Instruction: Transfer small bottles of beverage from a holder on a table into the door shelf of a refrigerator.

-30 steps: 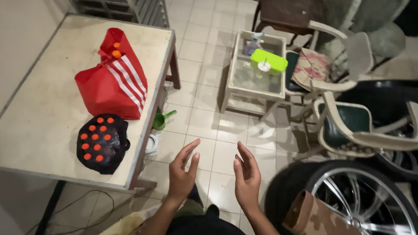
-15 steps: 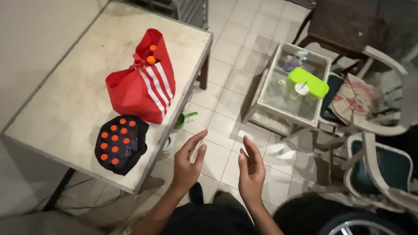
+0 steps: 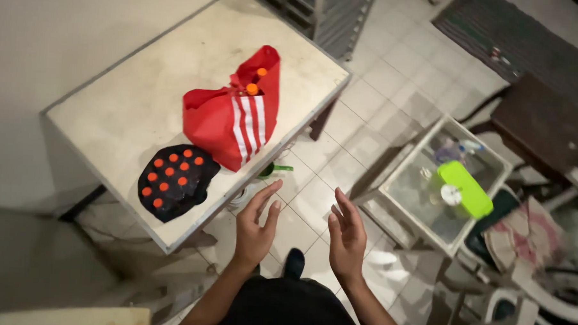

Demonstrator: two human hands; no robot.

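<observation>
Red striped bag (image 3: 229, 119) stands upright on the pale table (image 3: 111, 118), black orange-dotted pouch (image 3: 173, 181) at the near edge. Left hand (image 3: 254, 228) and right hand (image 3: 347, 238) are held loose, nothing gripped, off the table. Risk: pouch could be knocked off the edge.

We hold our left hand (image 3: 256, 228) and right hand (image 3: 347, 238) up over the tiled floor (image 3: 368, 95), open, palms facing each other, with nothing in them. Our left hand is near the edge of a pale table (image 3: 143, 106). On the table sits a red bag with white stripes (image 3: 229, 119), with orange caps poking out the top. Just beside it lies a black bag with orange dots (image 3: 173, 181). To our right stands a glass-topped side table (image 3: 438, 187) with a green box (image 3: 464, 188) on it.
</observation>
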